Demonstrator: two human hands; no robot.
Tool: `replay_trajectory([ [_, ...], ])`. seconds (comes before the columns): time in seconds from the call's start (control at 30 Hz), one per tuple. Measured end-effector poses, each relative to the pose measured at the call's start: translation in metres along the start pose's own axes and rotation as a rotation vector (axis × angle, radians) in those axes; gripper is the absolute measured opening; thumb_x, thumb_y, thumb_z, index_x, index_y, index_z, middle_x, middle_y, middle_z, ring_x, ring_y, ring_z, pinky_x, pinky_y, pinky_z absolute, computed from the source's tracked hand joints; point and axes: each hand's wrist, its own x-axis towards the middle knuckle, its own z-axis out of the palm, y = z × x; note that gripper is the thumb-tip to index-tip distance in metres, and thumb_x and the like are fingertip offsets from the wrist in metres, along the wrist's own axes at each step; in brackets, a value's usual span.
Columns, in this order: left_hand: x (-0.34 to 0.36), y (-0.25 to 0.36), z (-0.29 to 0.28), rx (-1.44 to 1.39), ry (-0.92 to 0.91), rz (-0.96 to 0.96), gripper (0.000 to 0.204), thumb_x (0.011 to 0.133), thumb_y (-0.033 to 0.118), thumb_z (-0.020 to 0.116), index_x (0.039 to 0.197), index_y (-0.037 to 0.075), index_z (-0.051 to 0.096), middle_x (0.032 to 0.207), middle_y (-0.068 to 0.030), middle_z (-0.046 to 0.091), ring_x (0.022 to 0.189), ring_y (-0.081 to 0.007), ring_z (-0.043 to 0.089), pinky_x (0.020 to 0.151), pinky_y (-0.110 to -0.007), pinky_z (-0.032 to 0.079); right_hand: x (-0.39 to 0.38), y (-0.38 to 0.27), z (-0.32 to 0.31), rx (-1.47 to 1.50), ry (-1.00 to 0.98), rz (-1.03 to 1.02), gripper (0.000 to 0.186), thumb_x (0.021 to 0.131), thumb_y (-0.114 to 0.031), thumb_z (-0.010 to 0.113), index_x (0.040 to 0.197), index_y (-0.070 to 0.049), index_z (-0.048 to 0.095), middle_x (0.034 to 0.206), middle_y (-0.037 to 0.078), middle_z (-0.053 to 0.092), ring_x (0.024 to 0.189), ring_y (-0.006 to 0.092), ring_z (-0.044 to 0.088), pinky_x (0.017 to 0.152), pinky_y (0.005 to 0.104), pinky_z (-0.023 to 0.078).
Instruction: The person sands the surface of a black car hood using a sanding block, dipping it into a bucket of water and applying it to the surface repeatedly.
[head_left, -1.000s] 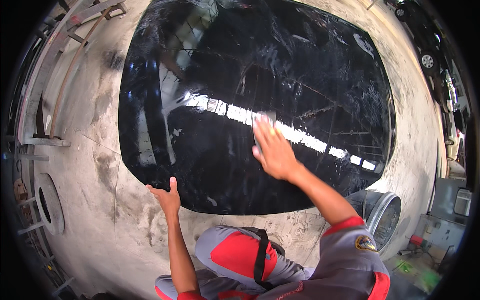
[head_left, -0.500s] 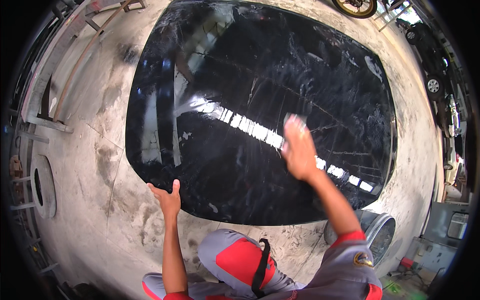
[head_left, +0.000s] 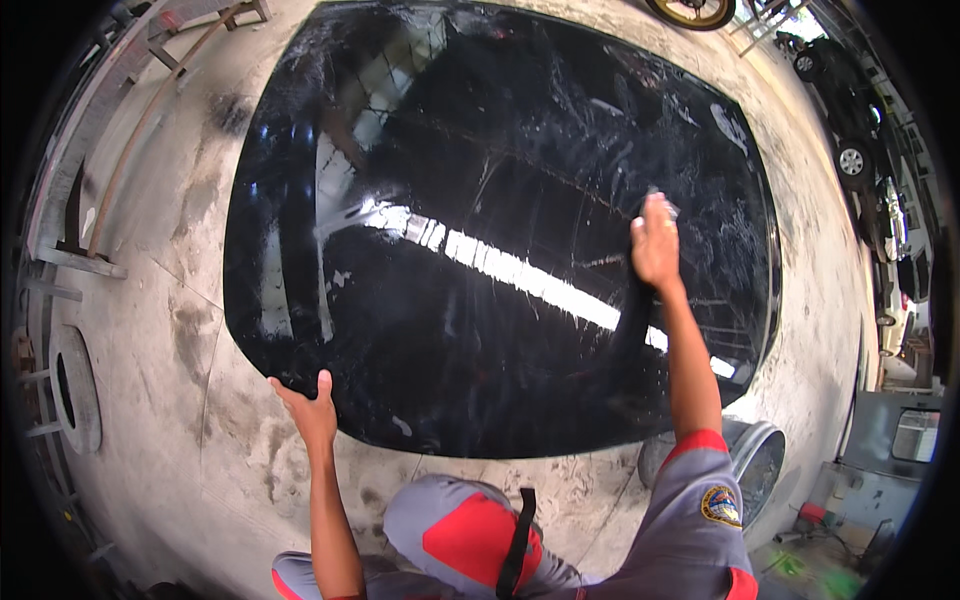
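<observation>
A large glossy black panel [head_left: 480, 370], shaped like a car hood, lies before me with pale smears and a white light reflection across it. Over its right part is my right hand [head_left: 657, 250], reaching away from me. Beneath its fingers shows a small pale cloth-like piece [head_left: 672, 211], mostly covered and blurred, so its exact kind is unclear. At the panel's near left edge rests my left hand [head_left: 311, 405], thumb and fingers apart, holding nothing.
A tyre [head_left: 76, 390] stands at the left, near a metal frame [head_left: 80, 262]. A grey drum-like container [head_left: 757, 460] lies by the panel's near right corner. Beyond are a gold wheel rim [head_left: 700, 10] and a parked black car [head_left: 845, 110]. Below me is stained concrete floor [head_left: 190, 330].
My right hand has slid right and farther away over the panel, taking the pale piece along. My left hand remains at the near left edge. The whole view has shifted slightly.
</observation>
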Motion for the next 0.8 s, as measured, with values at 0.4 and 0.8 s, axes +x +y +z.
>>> replay_trajectory([
  [0.4, 0.0, -0.003, -0.007, -0.023, 0.012, 0.023, 0.111, 0.095, 0.052, 0.069, 0.161, -0.007, 0.003, 0.166, -0.0337, 0.015, 0.153, -0.0458, 0.023, 0.124, -0.045, 0.025, 0.011, -0.021, 0.017, -0.011, 0.009, -0.1, 0.06, 0.107, -0.026, 0.042, 0.156, 0.007, 0.03, 0.162, 0.03, 0.03, 0.152, 0.0423, 0.029, 0.123, 0.0499, 0.024],
  [0.8, -0.004, 0.001, -0.011, 0.043, 0.023, -0.008, 0.112, 0.093, 0.052, 0.071, 0.161, -0.007, 0.004, 0.166, -0.0321, 0.016, 0.153, -0.0457, 0.022, 0.125, -0.046, 0.024, 0.045, -0.065, 0.02, 0.108, -0.012, -0.13, 0.055, 0.101, -0.02, 0.05, 0.148, 0.007, 0.04, 0.153, 0.032, 0.043, 0.145, 0.0447, 0.039, 0.12, 0.0524, 0.03],
])
